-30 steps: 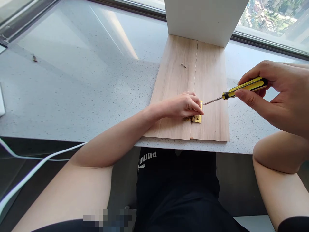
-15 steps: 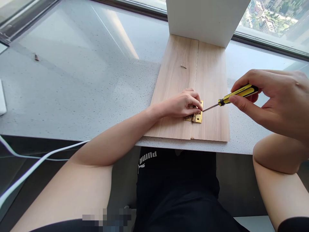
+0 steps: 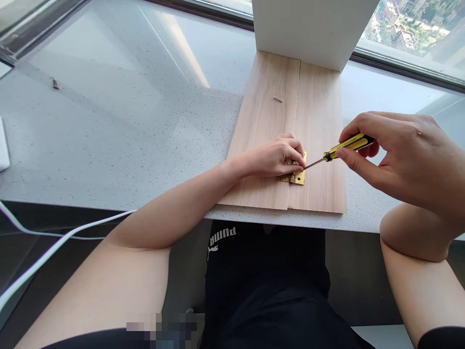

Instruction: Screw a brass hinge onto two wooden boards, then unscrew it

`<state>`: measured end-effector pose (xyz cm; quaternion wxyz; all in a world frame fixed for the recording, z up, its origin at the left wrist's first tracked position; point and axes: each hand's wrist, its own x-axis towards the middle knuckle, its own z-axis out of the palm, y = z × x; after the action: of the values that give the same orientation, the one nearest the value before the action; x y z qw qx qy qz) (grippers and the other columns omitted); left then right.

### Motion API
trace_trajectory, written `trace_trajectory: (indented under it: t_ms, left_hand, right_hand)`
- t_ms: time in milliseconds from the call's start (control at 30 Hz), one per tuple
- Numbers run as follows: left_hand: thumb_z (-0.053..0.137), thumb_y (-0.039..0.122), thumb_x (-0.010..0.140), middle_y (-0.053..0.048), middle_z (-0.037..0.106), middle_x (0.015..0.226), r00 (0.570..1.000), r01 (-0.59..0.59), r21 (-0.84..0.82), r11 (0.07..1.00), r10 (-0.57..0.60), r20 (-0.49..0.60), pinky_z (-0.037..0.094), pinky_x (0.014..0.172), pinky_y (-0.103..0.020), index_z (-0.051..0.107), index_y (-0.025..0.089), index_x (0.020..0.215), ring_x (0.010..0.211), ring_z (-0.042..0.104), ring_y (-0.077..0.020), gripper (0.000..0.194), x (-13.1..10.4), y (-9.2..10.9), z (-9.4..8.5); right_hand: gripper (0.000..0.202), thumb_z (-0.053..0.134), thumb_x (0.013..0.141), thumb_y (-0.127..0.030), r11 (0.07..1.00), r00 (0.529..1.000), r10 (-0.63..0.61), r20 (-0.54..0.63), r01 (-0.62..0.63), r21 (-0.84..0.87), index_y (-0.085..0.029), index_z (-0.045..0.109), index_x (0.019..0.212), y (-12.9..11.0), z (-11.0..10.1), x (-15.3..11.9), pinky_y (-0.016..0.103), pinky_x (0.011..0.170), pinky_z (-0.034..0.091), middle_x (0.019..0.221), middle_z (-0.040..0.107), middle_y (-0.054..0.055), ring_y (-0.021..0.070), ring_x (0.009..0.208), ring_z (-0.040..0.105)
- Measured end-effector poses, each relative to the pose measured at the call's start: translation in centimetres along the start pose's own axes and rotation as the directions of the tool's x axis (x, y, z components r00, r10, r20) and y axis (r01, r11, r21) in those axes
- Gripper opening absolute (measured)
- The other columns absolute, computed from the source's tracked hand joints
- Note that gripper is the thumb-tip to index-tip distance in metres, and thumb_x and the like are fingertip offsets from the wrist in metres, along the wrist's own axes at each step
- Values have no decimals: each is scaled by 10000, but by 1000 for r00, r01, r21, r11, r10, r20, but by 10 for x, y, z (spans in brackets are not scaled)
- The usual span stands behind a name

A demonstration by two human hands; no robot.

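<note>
1. nearest the camera, black trousers (image 3: 269,271) are showing white lettering that reads "puma" beside a leaping-cat mark; a white cable (image 3: 54,245) is trailing off the left, below the table edge.
2. the left hand (image 3: 276,156) is lying on the boards with its grip pressed together on the small brass hinge (image 3: 298,175), apparently pinning it flat over the seam so it is not sliding.
3. the right hand (image 3: 395,155) is pinching the yellow-and-black-handled screwdriver (image 3: 347,145) between thumb and fingers, holding it at a low slant so its thin metal tip is meeting the hinge by the left fingertips. dark print is running along the handle, too small to read.
4. two pale wood-grain boards (image 3: 319,121) are lying side by side at the front edge of the speckled grey stone table (image 3: 127,126), the hinge bridging their joint near that edge.
5. a loose small metal screw (image 3: 277,99) is resting further up the left board, well apart from the hands.
6. beyond, a white upright panel (image 3: 312,29) is standing on the boards' far end.
</note>
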<state>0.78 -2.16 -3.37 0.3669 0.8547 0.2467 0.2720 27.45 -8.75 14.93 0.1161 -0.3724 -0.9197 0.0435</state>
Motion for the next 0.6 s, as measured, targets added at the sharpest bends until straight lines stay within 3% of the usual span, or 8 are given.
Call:
trace_trajectory:
  t_ms: [167,467,600]
  left_hand:
    - [836,297,1091,-106,816,1140,1000,-10,19,1000,10,6,555,1161,-492,975,304,1103,1205,677,-310,140,0,1,-1]
    - [837,307,1104,-107,823,1148,1000,-31,24,999,31,-2,547,1189,-499,967,299,1087,1222,686,-315,131,0,2,-1]
    - [843,329,1105,-105,818,1114,1000,-18,17,1000,18,-12,549,1205,-511,964,300,1055,1189,699,-311,134,0,2,1]
  right_hand:
    - [53,674,1094,-251,1000,1000,-13,-28,14,23,-299,672,1117,-1,2,-1,434,718,572,942,759,22,266,764,765]
    - [315,572,1138,-179,999,999,-34,-27,34,5,-279,743,1383,-7,8,1,486,775,636,1194,817,97,269,789,748]
    - [555,467,1148,-115,998,998,-64,3,64,-9,-356,717,1580,-13,6,-1,479,830,688,1350,831,98,289,914,812]
